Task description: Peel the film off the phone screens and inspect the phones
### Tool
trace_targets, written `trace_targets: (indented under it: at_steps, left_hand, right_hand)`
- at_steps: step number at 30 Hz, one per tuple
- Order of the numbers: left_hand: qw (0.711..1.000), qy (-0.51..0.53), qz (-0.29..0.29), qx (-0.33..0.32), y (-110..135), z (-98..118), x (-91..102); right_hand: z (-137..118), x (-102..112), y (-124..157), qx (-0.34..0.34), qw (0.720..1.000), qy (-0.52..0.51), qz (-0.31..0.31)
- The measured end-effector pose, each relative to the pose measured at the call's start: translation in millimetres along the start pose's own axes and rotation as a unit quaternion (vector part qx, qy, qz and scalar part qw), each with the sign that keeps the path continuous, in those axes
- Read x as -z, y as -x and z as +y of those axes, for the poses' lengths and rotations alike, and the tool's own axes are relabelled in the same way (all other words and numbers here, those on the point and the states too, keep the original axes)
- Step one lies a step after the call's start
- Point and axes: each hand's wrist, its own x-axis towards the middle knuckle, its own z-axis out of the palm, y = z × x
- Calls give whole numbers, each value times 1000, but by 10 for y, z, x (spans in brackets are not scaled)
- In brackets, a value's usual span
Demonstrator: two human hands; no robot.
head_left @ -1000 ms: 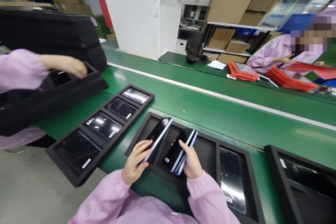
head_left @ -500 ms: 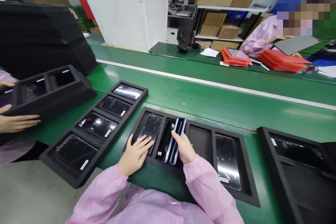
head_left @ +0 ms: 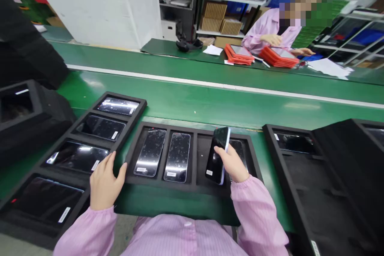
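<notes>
My right hand (head_left: 235,165) is closed on a smartphone (head_left: 216,156), tilted with its dark screen towards the left, over the third compartment of the middle black foam tray (head_left: 194,160). Two smartphones lie flat in that tray's first and second compartments: the left phone (head_left: 150,153) and the second phone (head_left: 177,157). Another phone in the fourth compartment is partly hidden behind my right hand. My left hand (head_left: 106,180) is open, fingers apart, at the right edge of the left foam tray (head_left: 121,146); whether it touches the tray I cannot tell. Several phones with white labels lie in that left tray.
At right, a foam tray (head_left: 271,156) holds a phone (head_left: 294,143), with another dark tray leaning over it. Stacked black foam (head_left: 27,44) stands far left. Across the green bench (head_left: 210,100), a co-worker (head_left: 261,28) sits by red stacks (head_left: 238,55).
My right hand has moved from the second compartment to the third, holding a phone. A phone now lies flat in the second. My left hand has left the first phone and shifted left.
</notes>
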Motion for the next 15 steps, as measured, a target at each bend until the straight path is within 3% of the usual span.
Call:
trace_targets:
  at_steps: [2, 6, 9, 12, 14, 15]
  left_hand:
    - [999, -15, -19, 23, -11, 53, 6]
    - [995, 18, -97, 26, -21, 194, -61]
    - [987, 35, -152, 46, -26, 273, -91]
    - [979, 33, -183, 83, -42, 336, -34]
    - [975, 26, -193, 111, -57, 373, 20]
    - [972, 19, -197, 124, -65, 386, 41]
  right_hand:
    - [140, -9, 13, 1, 1000, -11, -1]
    - [397, -231, 134, 34, 997, -62, 3]
    - [459, -277, 297, 58, 996, -60, 20]
    - [418, 14, 445, 140, 987, 49, 59]
    - [412, 375, 483, 170, 966, 130, 144]
    - [431, 570, 481, 142, 957, 154, 201]
